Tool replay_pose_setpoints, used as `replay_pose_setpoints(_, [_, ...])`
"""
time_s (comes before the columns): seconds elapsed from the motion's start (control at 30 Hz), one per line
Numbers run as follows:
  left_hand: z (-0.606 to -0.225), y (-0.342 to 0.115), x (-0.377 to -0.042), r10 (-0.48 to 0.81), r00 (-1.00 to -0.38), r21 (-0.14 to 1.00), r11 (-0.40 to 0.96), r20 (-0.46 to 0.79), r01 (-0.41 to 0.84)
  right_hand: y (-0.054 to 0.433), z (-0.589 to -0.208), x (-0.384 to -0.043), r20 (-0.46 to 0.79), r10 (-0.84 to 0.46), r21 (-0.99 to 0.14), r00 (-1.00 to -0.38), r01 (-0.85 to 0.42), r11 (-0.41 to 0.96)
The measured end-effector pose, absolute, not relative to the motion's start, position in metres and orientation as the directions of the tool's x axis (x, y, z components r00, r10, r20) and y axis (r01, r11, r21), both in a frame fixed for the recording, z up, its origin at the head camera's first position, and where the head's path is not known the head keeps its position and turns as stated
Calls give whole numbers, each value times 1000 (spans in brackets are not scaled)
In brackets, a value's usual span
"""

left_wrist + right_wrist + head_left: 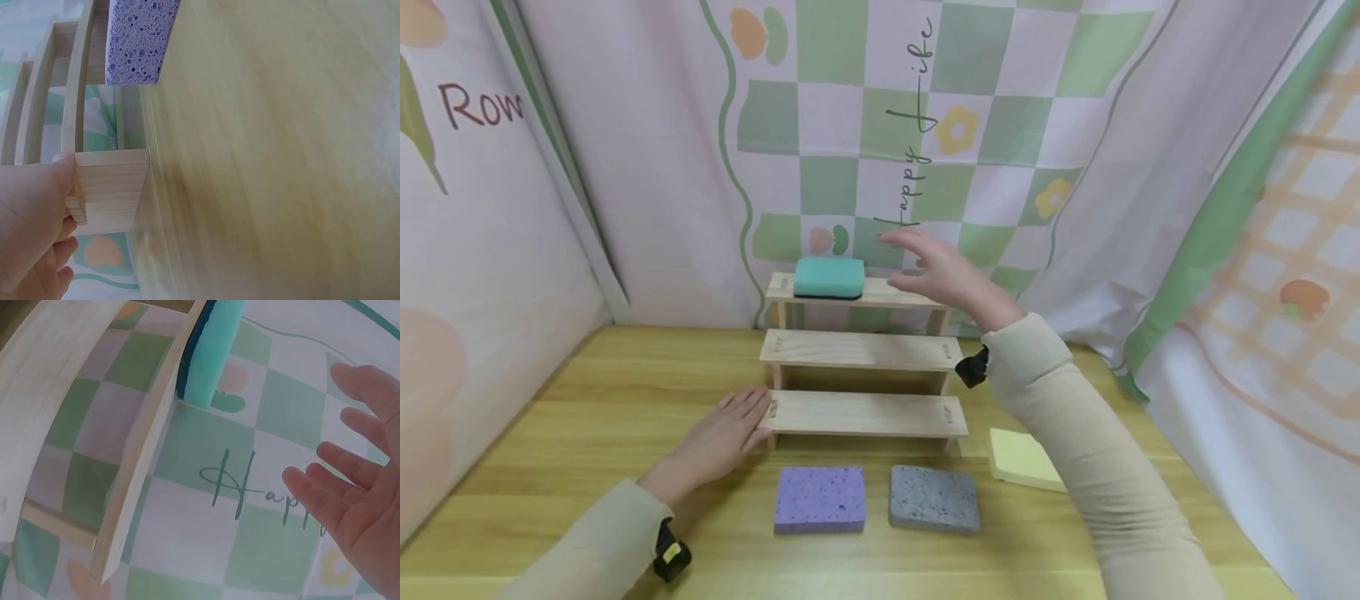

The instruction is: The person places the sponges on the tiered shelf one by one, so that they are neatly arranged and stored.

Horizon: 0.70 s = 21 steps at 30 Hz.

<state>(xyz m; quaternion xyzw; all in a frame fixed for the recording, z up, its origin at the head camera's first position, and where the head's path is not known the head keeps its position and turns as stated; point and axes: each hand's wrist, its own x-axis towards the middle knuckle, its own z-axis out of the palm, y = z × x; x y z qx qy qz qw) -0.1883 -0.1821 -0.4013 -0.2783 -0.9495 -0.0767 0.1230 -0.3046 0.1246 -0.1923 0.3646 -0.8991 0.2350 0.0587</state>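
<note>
A three-step wooden shelf (861, 350) stands on the table, and its steps also show in the left wrist view. My left hand (718, 442) grips the left end of the lowest step, with the thumb (62, 169) against its edge and fingers curled beyond it. On the top step's left part lies a teal sponge (829, 277) with a dark underside. To the right of that sponge, my right hand (943, 271) hovers over the top step, fingers spread and holding nothing. In the right wrist view, the teal sponge (215, 353) is apart from the fingers.
Before the shelf lie a purple sponge (820, 500) and a grey sponge (934, 500), side by side. A pale yellow sponge (1024, 460) sits further right, partly behind my right sleeve. A patterned curtain (827, 121) hangs behind the shelf.
</note>
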Motion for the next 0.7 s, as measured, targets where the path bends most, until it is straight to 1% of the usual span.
replay_pose_setpoints(0.17, [-401,-181,-188,507,-819,85,835,268,544,141,-195,-297,301,-611,-368,-732,-680,634])
replay_pose_setpoints(0.33, [-400,-181,-187,505,-823,90,836,261,541,157,-198,-288,323,-586,-388,-743,-669,634])
replay_pose_setpoints(0.7, [-400,-180,-188,497,-828,96,840,258,534,190,-211,-276,375,-589,-388,-716,-698,602])
